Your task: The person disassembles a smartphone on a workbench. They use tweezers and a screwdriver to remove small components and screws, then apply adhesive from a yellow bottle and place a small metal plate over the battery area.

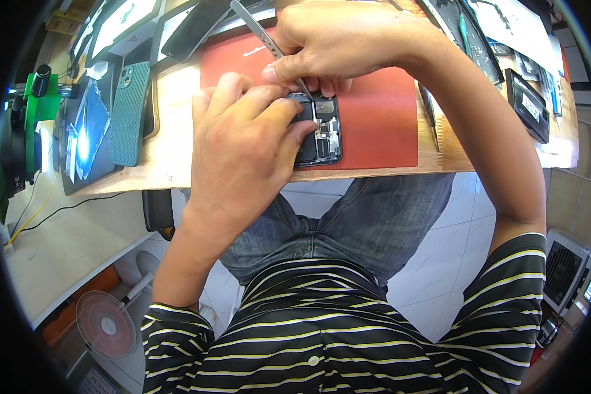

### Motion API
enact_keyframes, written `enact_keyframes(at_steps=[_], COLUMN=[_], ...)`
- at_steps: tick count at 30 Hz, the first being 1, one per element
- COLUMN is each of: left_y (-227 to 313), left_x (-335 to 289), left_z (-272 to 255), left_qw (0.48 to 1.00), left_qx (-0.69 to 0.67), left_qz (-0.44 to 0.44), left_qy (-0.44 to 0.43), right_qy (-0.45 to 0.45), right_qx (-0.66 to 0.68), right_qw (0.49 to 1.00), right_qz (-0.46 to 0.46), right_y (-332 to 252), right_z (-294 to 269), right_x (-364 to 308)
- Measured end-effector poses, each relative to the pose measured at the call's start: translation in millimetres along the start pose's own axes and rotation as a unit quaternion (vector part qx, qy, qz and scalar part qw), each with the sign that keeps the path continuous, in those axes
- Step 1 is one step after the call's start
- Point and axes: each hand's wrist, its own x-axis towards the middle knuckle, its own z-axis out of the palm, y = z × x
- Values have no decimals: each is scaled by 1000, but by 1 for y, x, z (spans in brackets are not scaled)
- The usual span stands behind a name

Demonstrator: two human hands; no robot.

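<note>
An opened smartphone [324, 141] lies on a red work mat [379, 125] near the table's front edge, its circuit board and inner parts exposed. My right hand [335, 43] comes over the phone's top end and grips metal tweezers [259, 34] between thumb and fingers. Their tips reach down into the upper part of the phone. My left hand [246, 134] covers the phone's left side, with fingers bent and pressed against its frame and inside. Whether the left fingertips also pinch some small part is hidden.
A green phone case [130, 115] and a blue sheet [93, 128] lie on the left, beside a green-and-black stand [41, 98]. A black phone part [528, 105] and a thin pointed tool [431, 118] lie on the right. A fan [106, 325] stands below left.
</note>
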Motion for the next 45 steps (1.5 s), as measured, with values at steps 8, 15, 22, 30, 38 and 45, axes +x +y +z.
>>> enact_keyframes(at_steps=[8,15,22,30,38,45], left_y=[-12,-13,-12,-13,-28,-26], left_x=[6,9,8,12,24,22], left_z=[4,4,10,8,5,2], left_qw=[998,996,995,995,988,988], left_qx=[-2,2,-12,-3,-20,-52], left_qz=[64,87,87,95,146,138], left_qy=[23,22,40,15,-55,-40], right_qy=[-11,-12,8,262,346,419], right_qx=[13,47,42,-60,-23,-70], right_qw=[1000,998,999,961,888,864], right_qz=[17,27,33,59,301,269], right_y=[-5,-1,-7,-5,26,38], right_z=[-3,0,-1,-6,51,71], right_x=[-5,-4,-8,-58,-166,-171])
